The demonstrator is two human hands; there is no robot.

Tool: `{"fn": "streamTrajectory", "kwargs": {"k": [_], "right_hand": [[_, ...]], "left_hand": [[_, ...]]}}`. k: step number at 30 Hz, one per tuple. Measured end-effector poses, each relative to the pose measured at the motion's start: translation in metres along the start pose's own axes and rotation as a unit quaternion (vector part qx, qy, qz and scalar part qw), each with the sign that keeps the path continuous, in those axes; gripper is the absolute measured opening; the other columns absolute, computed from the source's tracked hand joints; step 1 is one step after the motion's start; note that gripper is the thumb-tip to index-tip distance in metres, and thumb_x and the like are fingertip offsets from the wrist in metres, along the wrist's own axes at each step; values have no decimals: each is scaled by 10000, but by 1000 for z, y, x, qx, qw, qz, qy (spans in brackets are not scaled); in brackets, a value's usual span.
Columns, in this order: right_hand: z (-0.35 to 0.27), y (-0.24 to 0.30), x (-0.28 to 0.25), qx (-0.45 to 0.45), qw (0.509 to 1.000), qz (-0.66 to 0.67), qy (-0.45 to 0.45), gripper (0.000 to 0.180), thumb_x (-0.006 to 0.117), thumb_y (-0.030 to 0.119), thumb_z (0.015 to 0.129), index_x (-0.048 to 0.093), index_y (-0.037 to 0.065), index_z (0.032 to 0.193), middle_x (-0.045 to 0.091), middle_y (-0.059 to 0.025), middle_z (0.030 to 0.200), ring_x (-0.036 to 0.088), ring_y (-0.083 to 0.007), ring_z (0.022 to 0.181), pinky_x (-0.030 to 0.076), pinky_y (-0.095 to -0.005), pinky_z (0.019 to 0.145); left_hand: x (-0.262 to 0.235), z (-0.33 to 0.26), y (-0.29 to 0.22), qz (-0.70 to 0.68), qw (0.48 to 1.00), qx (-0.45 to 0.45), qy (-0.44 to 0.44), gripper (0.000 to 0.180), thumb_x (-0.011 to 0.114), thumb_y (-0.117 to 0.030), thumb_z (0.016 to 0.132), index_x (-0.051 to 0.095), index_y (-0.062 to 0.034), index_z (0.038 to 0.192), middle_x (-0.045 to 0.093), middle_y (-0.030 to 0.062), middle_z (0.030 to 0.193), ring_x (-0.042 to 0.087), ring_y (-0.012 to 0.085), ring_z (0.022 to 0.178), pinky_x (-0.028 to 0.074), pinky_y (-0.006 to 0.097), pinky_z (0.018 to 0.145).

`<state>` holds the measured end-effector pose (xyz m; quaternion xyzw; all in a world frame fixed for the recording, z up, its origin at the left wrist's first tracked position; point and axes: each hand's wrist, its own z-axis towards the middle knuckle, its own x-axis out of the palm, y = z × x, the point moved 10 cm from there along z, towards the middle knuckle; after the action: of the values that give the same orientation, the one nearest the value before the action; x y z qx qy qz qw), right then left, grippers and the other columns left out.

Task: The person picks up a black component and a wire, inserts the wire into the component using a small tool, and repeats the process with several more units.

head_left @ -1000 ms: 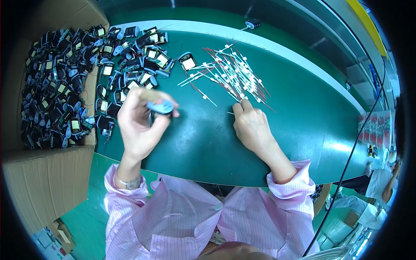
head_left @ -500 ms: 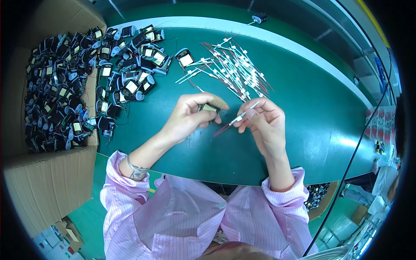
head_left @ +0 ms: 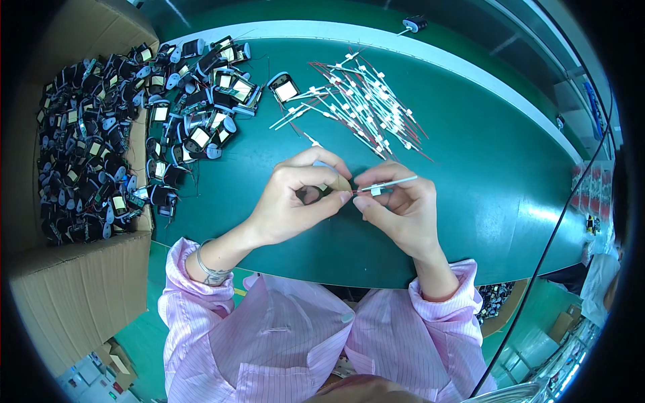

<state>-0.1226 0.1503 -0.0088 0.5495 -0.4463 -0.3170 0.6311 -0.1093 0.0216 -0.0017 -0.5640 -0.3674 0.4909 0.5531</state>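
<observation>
Our wire lead, slim and pale with a white tab and reddish end, sits pinched between our right hand's thumb and fingers. At its nine o'clock, our left hand curls closed round a mostly hidden dark device. More leads lie at twelve o'clock, piled devices at ten.

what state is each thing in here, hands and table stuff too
left hand, closed around a black part, mostly hidden
right hand, pinching a wire
cardboard box, open, filled with parts
box flap, folded down
wire pile, loose, scattered
single part beside the wire pile, lying pale face up
shirt sleeves, pushed up
</observation>
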Motion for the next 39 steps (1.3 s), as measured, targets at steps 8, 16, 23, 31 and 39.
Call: {"fn": "streamTrajectory", "kwargs": {"k": [8, 16, 23, 31, 39], "right_hand": [[1, 1, -4, 1, 996, -92, -18, 114, 700, -42, 793, 698, -39, 907, 670, -92, 863, 650, -111, 696, 536, -209, 585], [-2, 0, -8, 24, 995, -98, -4, 92, 688, -43, 801, 686, -54, 892, 687, -104, 839, 665, -120, 715, 546, -222, 615], [-2, 2, -16, -11, 989, 139, -47, 83, 591, -118, 837, 621, -75, 903, 654, -154, 930, 665, -184, 856, 558, -280, 753], [-11, 23, -11, -105, 992, -16, -65, 157, 623, -153, 747, 620, -58, 872, 632, -149, 932, 660, -198, 867, 532, -266, 722], [-16, 35, -10, -130, 983, -85, -95, 145, 661, -144, 709, 630, -53, 818, 645, -137, 880, 669, -187, 816, 538, -257, 698]], "left_hand": [[-3, 0, -2, 22, 999, 28, -28, 57, 691, -6, 795, 720, -21, 842, 624, 33, 969, 407, -3, 508, 282, 187, 429], [4, 1, -21, 101, 990, 100, -16, 140, 676, 4, 796, 705, -11, 932, 638, 84, 977, 600, 136, 715, 465, 246, 568], [10, -4, -19, 48, 988, 140, -35, 375, 715, 19, 759, 588, 63, 1109, 666, 179, 1050, 648, 270, 911, 531, 338, 756], [10, -7, -25, 63, 978, 191, -47, 371, 749, 38, 713, 587, 44, 1046, 665, 192, 1043, 645, 285, 927, 532, 350, 756], [12, -6, -37, 111, 965, 236, -38, 355, 761, 40, 698, 579, 44, 1003, 656, 214, 1024, 641, 309, 903, 518, 361, 735]]}}
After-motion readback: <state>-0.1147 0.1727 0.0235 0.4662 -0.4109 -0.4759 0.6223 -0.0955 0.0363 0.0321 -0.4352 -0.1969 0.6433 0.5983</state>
